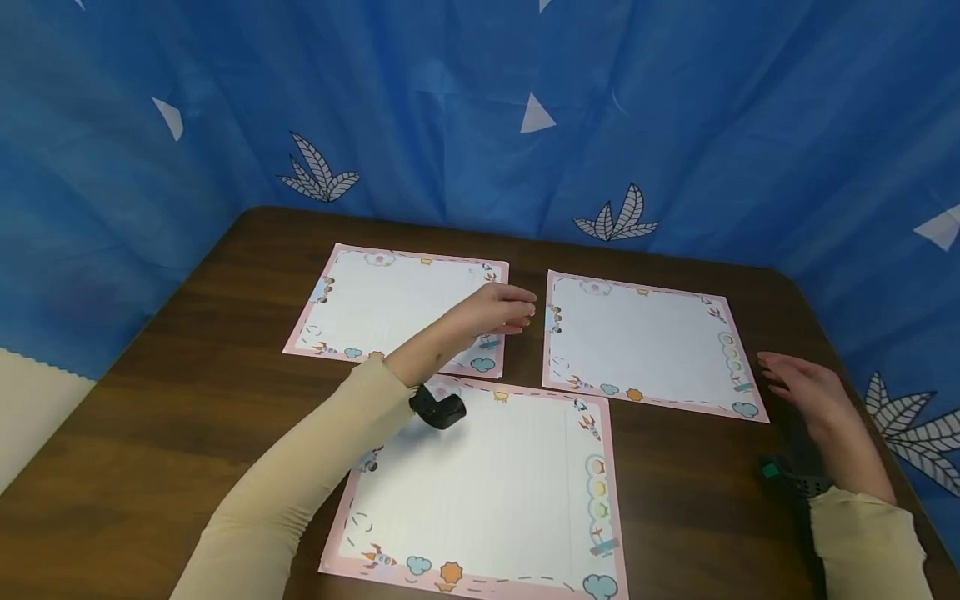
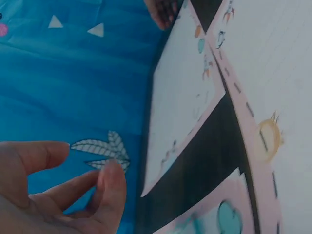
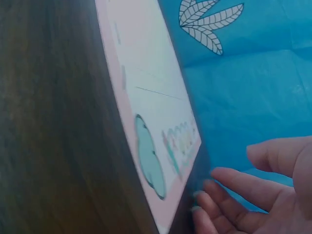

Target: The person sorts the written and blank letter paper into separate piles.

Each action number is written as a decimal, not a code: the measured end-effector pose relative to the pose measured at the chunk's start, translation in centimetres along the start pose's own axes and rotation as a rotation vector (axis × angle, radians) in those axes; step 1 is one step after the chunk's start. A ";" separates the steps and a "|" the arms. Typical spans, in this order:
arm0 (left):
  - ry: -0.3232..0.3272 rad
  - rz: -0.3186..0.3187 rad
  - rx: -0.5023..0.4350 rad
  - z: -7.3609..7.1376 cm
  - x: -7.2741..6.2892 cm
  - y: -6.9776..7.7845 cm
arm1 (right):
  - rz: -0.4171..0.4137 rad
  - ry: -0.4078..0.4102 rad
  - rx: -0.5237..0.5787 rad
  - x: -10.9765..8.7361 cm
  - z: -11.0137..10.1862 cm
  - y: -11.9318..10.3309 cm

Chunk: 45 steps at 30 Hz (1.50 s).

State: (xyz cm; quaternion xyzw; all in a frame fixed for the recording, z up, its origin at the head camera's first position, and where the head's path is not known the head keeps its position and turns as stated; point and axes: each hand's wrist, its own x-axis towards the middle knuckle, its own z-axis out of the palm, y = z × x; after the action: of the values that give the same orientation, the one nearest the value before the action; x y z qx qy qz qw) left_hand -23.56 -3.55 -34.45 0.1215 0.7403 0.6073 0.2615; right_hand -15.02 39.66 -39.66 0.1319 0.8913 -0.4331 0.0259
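Note:
My left hand point(image 1: 495, 310) hovers over the right edge of the back-left sheet of paper point(image 1: 397, 300), fingers loosely bent toward the gap between the two back sheets. In the left wrist view its thumb and fingers point(image 2: 113, 195) stand apart with nothing between them. Beside the right edge of the back-right sheet point(image 1: 645, 342) is my right hand point(image 1: 813, 396), relaxed and holding nothing. A third sheet point(image 1: 480, 492) lies in front, partly under my left forearm. All three are white with pink borders and printed rockets, clouds and planes.
A dark wooden table point(image 1: 150, 417) carries the sheets. Behind it and along the right hangs a blue curtain point(image 1: 450, 125) with white triangles and leaf prints. Black straps with small devices sit on both wrists, the left one point(image 1: 438, 408) above the front sheet.

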 end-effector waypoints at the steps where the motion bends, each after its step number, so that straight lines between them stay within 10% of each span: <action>1: 0.002 -0.017 -0.005 0.4 0.4 -0.2 | 0.022 0.006 0.017 0.0 0.1 -0.1; 18: 0.077 -0.188 -0.243 3.4 2.7 -1.8 | 0.044 0.003 0.265 0.3 1.1 0.4; 38: 0.112 -0.092 -0.154 4.1 3.5 -2.0 | 0.068 0.029 0.298 0.4 1.6 -0.2; 45: 0.152 -0.125 0.064 4.8 3.6 -2.1 | 0.061 0.029 0.283 0.6 1.7 -0.2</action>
State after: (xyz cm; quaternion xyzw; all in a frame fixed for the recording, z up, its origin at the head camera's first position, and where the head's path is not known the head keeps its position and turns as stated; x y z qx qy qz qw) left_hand -23.67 1.77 -37.96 0.0372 0.7829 0.5735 0.2380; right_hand -15.80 38.37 -40.61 0.1675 0.8171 -0.5516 0.0075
